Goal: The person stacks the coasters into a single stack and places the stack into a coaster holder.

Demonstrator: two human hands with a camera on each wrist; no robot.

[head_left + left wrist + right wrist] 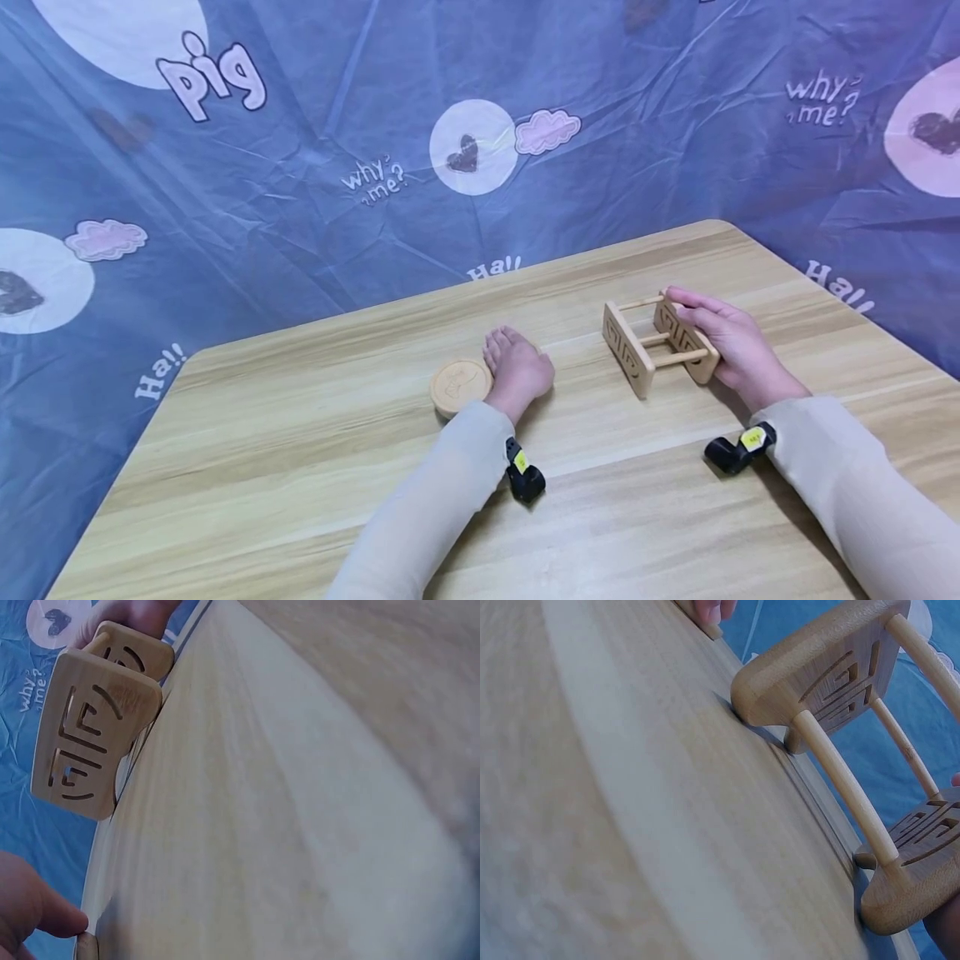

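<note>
Cloth backdrop (pixel 300 208), blue, creased, lettered "pig" and "why me?", filling the upper part of the head frame. Table (pixel 285 500), pale wood grain, across the middle and bottom. Two sleeves, off-white: left sleeve (pixel 427 508) at bottom centre, right sleeve (pixel 862 483) at lower right. Rack (pixel 678 358), two slotted wooden panels joined by rods, right of centre; it stands between the two hands, its left panel (pixel 628 350) facing the left one. Right hand (pixel 738 346), gripping the rack's other panel. Left hand (pixel 519 367), near centre, well apart from the rack; thumb touching the disc's edge (from here I cannot tell whether it pinches). Disc (pixel 459 387), round, wooden, engraved, just left of that hand. Black wrist devices (pixel 738 450), yellow-labelled, one per cuff.
</note>
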